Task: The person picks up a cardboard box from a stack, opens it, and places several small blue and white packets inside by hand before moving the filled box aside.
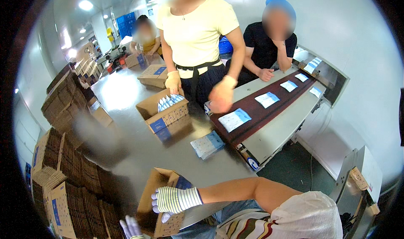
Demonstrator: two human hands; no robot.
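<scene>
A cardboard box (150, 192) with raised flaps stands at the near edge of the metal table, in front of me. My right hand (179, 200), in a yellow-and-white striped glove with pale fingertips, reaches across its right wall. The fingers bend over that wall toward the inside, gripping the box; what lies under them is hidden. Low in the picture, my left hand (132, 228) is partly cut off. Its gloved fingers are stretched out beside the box's left side, holding nothing visible. Farther along the table lies a small stack of blue-and-white packets (208, 144).
A co-worker in yellow with gloves (222, 94) stands by an open box (165, 120) holding packets. Single packets (235, 120) ride a dark red conveyor belt (251, 123); another person sits behind it. Stacked flat cartons (80, 209) line the left. A third person works at the back.
</scene>
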